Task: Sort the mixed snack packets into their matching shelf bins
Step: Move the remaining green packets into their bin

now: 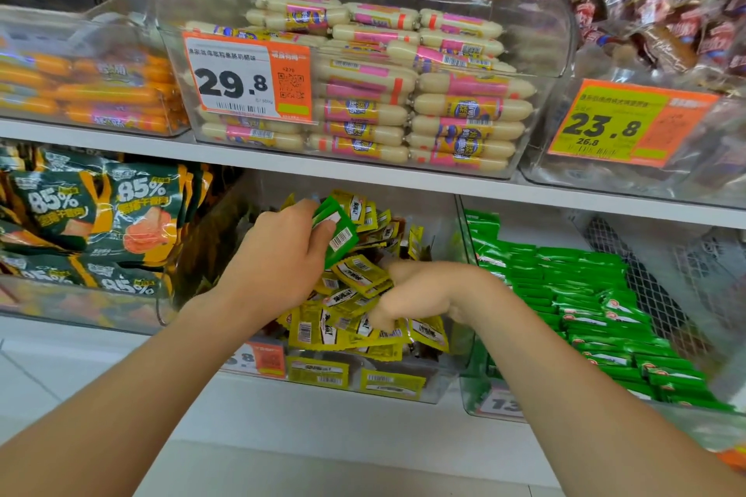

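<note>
Probably light, thin and slick, so apt to slide; best pinched flat across a sealed edge. Green packets (341,240), white barcode patches, clamped under thumb of left hand (282,254) at frame centre, above yellow packets (357,274) heaped in middle bin (452,379). Right hand (407,295) blurred, fingers curled down into the heap; hold impossible to tell. Matching green bin (472,395) at lower right.

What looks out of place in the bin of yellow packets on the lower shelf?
The few green packets pinched in the left hand. They are over the middle bin, which holds yellow packets, but they match the green pile filling the neighbouring bin on the right.
</note>
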### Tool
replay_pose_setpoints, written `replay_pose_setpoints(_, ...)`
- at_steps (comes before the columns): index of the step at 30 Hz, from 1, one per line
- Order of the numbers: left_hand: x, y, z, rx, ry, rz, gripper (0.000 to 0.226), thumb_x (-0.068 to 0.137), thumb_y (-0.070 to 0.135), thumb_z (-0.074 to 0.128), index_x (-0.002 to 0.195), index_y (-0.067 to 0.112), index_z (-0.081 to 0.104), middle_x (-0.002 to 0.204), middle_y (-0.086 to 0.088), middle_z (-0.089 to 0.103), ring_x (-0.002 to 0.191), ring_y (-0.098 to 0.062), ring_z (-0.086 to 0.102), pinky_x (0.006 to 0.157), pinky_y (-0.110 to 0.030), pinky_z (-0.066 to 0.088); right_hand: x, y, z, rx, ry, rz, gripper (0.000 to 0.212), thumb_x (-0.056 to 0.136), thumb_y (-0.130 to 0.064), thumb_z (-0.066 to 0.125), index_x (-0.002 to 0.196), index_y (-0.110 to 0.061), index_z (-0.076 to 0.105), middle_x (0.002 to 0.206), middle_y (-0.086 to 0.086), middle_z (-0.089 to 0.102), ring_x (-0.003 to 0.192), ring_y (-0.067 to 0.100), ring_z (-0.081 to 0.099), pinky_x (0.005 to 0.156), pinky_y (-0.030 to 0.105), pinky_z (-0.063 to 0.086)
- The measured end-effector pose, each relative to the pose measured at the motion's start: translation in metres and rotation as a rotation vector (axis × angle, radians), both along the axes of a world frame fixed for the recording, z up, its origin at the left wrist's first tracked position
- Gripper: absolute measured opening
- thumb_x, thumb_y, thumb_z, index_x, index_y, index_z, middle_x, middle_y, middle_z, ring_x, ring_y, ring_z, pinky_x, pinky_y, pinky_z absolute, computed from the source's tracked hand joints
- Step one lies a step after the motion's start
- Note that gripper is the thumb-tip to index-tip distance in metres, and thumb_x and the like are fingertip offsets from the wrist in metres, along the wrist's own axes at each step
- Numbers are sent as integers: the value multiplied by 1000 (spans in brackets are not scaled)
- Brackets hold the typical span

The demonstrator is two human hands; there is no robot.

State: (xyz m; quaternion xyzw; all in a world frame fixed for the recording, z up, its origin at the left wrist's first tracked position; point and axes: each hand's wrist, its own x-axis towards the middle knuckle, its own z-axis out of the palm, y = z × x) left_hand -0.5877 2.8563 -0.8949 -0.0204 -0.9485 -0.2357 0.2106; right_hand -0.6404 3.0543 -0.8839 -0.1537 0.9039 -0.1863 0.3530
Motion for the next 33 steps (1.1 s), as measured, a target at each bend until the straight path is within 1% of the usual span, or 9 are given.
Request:
replay_pose_setpoints(5,0,-1,-1,2,14,-10,25,108,34,47,90,18,50,64,7,52,52,-12,54,44,-31,33,-2,0,-9,-127,-10,36,112,77,-33,88,164,-28,19,170,-3,24,152,22,32,120,44,38)
replay_pose_setpoints(10,2,1,3,58,50,-6,23,109,33,47,92,18,47,67,9,53,54,-8,53,46,-25,30,-1,-3,-16,-230,93,4,91,79,-27,91,154,-31,39,159,2,39,139,23,45,109,35,44)
replay_pose_setpoints(15,8,2,7,63,83,-14,21,109,33,48,96,17,51,66,11,52,52,-6,52,44,-20,33,-1,-9,-18,-387,131,-116,82,84,-18,88,152,-29,43,163,2,33,142,25,42,99,31,41)
replay_pose_setpoints(21,10,-4,11,124,135,25,19,109,30,47,103,14,54,70,2,60,52,-15,58,46,-39,46,3,0,0,-623,294,-157,50,87,-9,82,116,-40,58,145,-8,38,127,17,50,89,29,53)
replay_pose_setpoints(23,9,-7,9,116,106,33,21,109,31,47,105,13,55,70,0,61,52,-19,58,47,-44,47,8,6,7,-579,494,-112,49,89,-10,80,115,-43,53,132,-8,46,112,15,53,76,28,51)
replay_pose_setpoints(25,8,-9,7,82,72,40,23,109,31,48,101,12,56,68,0,59,52,-19,57,44,-39,42,17,11,8,-495,669,-28,51,91,-12,77,114,-45,46,102,-4,58,82,14,56,66,33,45)
replay_pose_setpoints(27,7,-9,6,53,49,44,24,109,30,49,96,12,56,66,2,57,51,-17,54,44,-35,36,26,16,8,-381,678,79,52,92,-13,77,117,-43,43,92,-6,52,68,11,54,61,34,45)
replay_pose_setpoints(30,8,-7,7,38,35,47,23,109,29,49,95,12,58,67,3,58,53,-17,54,46,-32,34,29,22,9,-211,537,181,58,87,-24,85,123,-46,46,107,-11,43,85,11,55,70,33,47)
replay_pose_setpoints(33,9,-2,10,27,45,36,24,109,29,48,95,12,59,67,5,58,53,-14,55,46,-29,33,28,30,9,-197,492,213,68,75,-35,93,128,-51,53,115,-11,52,108,9,52,89,37,50)
